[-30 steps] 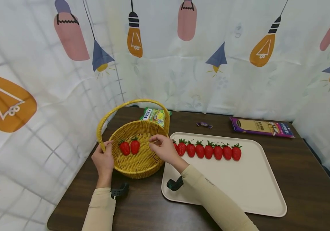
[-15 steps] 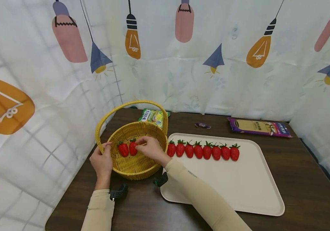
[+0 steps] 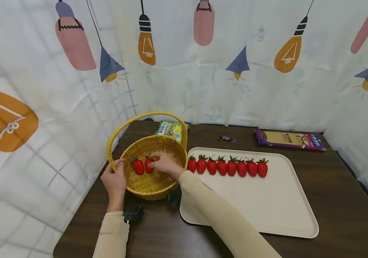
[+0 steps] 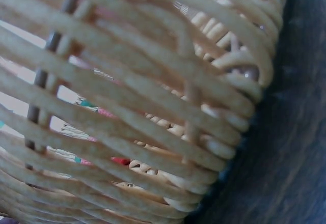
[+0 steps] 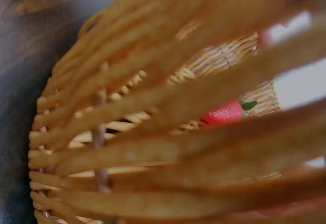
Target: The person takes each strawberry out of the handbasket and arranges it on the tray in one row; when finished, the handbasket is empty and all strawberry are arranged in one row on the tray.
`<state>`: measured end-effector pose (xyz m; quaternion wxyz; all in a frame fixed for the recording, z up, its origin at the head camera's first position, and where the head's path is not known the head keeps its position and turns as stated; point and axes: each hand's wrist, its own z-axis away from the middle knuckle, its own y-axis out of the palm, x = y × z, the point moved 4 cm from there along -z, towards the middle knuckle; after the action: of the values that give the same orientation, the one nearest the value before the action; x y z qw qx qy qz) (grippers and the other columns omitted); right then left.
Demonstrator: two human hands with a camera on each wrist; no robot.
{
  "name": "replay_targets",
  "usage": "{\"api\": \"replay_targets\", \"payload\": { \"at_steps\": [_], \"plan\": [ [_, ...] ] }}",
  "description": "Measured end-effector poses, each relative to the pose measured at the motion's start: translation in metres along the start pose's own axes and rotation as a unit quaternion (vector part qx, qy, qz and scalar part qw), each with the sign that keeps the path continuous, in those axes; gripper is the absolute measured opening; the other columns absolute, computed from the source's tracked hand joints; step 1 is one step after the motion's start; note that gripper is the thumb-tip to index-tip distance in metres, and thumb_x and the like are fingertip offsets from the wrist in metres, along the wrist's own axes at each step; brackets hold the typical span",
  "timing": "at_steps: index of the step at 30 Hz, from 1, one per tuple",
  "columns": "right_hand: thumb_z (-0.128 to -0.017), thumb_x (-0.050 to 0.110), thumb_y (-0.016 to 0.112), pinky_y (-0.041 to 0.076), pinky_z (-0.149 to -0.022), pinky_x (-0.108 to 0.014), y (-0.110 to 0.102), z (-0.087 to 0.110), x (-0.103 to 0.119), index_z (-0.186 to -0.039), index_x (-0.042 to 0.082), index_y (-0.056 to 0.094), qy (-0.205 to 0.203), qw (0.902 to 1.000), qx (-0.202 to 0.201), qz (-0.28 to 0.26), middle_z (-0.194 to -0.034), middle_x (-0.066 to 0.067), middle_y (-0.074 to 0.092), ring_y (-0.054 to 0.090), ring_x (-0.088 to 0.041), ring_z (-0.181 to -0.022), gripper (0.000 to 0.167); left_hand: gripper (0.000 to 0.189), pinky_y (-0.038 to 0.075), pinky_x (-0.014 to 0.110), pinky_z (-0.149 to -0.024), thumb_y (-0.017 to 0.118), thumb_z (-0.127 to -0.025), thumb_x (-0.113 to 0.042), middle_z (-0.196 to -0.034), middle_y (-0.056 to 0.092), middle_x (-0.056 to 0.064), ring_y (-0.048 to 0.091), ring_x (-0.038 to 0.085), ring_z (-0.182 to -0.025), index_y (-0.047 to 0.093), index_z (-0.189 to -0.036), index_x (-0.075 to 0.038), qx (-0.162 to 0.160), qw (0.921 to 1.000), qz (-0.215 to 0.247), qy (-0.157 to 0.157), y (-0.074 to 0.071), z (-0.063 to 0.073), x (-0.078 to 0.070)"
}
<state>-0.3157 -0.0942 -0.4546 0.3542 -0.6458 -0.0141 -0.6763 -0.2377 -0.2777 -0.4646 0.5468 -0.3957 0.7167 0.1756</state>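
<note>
In the head view my left hand (image 3: 114, 181) holds the rim of a yellow wicker basket (image 3: 150, 184) at its left side, by the foot of the handle. Two red strawberries lie side by side inside. My right hand (image 3: 166, 164) reaches over the basket's right rim, thumb and fingers pinching the right strawberry (image 3: 148, 166). The left strawberry (image 3: 138, 167) lies untouched beside it. Both wrist views are filled by the woven basket wall (image 4: 168, 71); through its gaps the right wrist view shows part of a strawberry (image 5: 225, 113). Neither hand appears there.
Right of the basket lies a cream tray (image 3: 251, 204) with a row of several strawberries (image 3: 221, 167) along its back part. Behind stand a green candy bag (image 3: 170, 129), a small purple wrapped candy (image 3: 226, 138) and a long purple packet (image 3: 289, 139). A patterned curtain (image 3: 184, 82) hangs behind the table.
My right hand has moved left from the basket's right side onto the right strawberry and taken hold of it. My left hand keeps its place on the basket.
</note>
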Motion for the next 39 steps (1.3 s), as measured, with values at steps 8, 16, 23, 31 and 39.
{"api": "replay_targets", "payload": {
  "at_steps": [8, 16, 23, 31, 39],
  "plan": [
    [-0.089, 0.021, 0.07, 0.046, -0.09, -0.031, 0.005, -0.002, 0.003, -0.137, 0.016, 0.058, -0.019, 0.9969, 0.046, 0.061, -0.133, -0.005, 0.058, 0.055, -0.019, -0.113, 0.05, 0.024, 0.03, 0.024, -0.051, 0.058, -0.095, -0.02, -0.073, 0.064, -0.02, 0.033, 0.008, -0.048, 0.077, -0.095, -0.007, 0.004, 1.0, 0.003, -0.003, -0.001, 0.001, -0.003],
    [-0.088, 0.017, 0.073, 0.044, -0.088, -0.026, 0.015, -0.008, 0.001, -0.134, 0.018, 0.061, -0.063, 0.9874, 0.093, 0.111, -0.134, -0.002, 0.058, 0.056, -0.014, -0.11, 0.048, 0.022, 0.027, 0.024, -0.047, 0.058, -0.095, -0.019, -0.087, 0.073, 0.005, 0.03, 0.007, -0.046, 0.077, -0.093, -0.008, 0.002, 1.0, 0.003, 0.003, -0.001, 0.002, -0.004],
    [-0.086, 0.014, 0.074, 0.044, -0.084, -0.024, 0.022, -0.004, 0.006, -0.129, 0.016, 0.064, -0.099, 0.977, 0.119, 0.147, -0.128, 0.0, 0.062, 0.055, -0.011, -0.104, 0.044, 0.022, 0.025, 0.024, -0.046, 0.059, -0.095, -0.02, -0.072, 0.062, -0.028, 0.029, 0.005, -0.045, 0.077, -0.092, -0.008, 0.001, 1.0, 0.0, 0.005, -0.002, 0.001, -0.004],
    [-0.086, 0.015, 0.074, 0.042, -0.074, -0.019, 0.025, 0.006, 0.013, -0.123, 0.016, 0.069, -0.123, 0.9622, 0.161, 0.182, -0.118, 0.004, 0.064, 0.05, -0.008, -0.09, 0.037, 0.023, 0.025, 0.025, -0.044, 0.058, -0.096, -0.022, -0.07, 0.062, -0.022, 0.028, 0.006, -0.045, 0.077, -0.095, -0.009, 0.006, 1.0, -0.001, 0.002, -0.003, 0.002, -0.004],
    [-0.084, 0.006, 0.074, 0.043, -0.071, -0.018, 0.027, 0.003, 0.009, -0.106, 0.012, 0.073, -0.121, 0.9659, 0.156, 0.168, -0.098, 0.007, 0.066, 0.052, -0.006, -0.082, 0.023, 0.023, 0.028, 0.025, -0.047, 0.058, -0.095, -0.021, -0.069, 0.062, -0.02, 0.034, 0.008, -0.049, 0.078, -0.096, -0.009, 0.005, 1.0, 0.0, -0.001, -0.002, 0.002, -0.002]
  ]
}}
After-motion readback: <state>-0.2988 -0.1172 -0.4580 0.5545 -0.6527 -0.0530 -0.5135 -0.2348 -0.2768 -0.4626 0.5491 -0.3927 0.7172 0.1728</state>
